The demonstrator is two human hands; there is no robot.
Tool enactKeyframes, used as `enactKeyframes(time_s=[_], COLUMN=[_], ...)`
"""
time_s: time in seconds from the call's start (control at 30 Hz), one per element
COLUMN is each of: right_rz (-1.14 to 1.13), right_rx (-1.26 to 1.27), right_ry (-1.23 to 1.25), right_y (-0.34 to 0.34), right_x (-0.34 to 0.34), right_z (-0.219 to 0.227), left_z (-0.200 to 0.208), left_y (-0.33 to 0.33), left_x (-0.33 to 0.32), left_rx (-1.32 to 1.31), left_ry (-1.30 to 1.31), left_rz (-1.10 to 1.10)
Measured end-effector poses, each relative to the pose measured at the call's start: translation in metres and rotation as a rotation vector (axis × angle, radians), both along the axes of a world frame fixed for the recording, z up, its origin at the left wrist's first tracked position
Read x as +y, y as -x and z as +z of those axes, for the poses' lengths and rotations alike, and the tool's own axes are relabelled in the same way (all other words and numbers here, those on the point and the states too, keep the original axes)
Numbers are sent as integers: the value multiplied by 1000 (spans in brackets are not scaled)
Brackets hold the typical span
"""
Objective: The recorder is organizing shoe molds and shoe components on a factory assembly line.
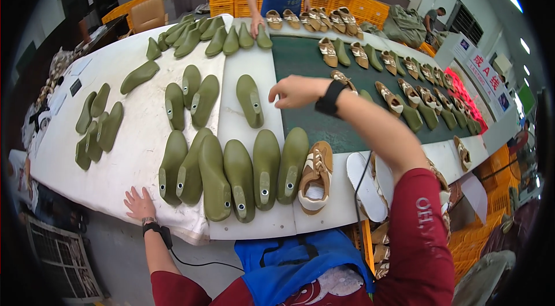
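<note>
left hand (139, 205) splayed wide at creased white cloth's (139, 138) edge; right hand (296, 92) loosely parted near smooth foot-shaped green last (250, 100).

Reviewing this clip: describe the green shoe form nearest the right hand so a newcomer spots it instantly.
Look for the dark green surface, then the white strip along its left side. There, just left of the right hand, lies an olive shoe form. It lies alone, unlike the close row below it.
</note>
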State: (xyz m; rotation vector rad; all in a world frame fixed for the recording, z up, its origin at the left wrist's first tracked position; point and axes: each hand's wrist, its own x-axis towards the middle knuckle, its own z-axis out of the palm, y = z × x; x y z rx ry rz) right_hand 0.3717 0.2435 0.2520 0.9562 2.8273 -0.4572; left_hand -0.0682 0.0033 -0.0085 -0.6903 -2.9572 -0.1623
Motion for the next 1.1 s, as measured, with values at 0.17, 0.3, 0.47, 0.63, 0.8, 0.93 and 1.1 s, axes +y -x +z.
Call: enactKeyframes(time_s=[0.17,0.3,0.47,0.63,0.8,0.93,1.1], right_rz=[-266,-446,-532,-582,-421,-307,-712], right_rx=[-82,-53,93,198,310,208,255], right_ry=[-138,-99,-183,-223,-173,-220,-280], right_y=[45,93,71,22,31,75,102], right_x=[38,59,91,99,76,69,158], right_z=[-111,-163,-182,-182,-184,-187,-189], left_z=[-5,-2,1,0,-8,-11,-6], left_y=[-1,1,-10,-4,3,3,-1], left_x=[3,-8,3,5,3,-3,-1], left_rx=[33,6,-18,-3,17,27,32], left_ry=[6,26,12,29,24,-27,-54], left_rz=[-16,26,7,10,0,-8,-39])
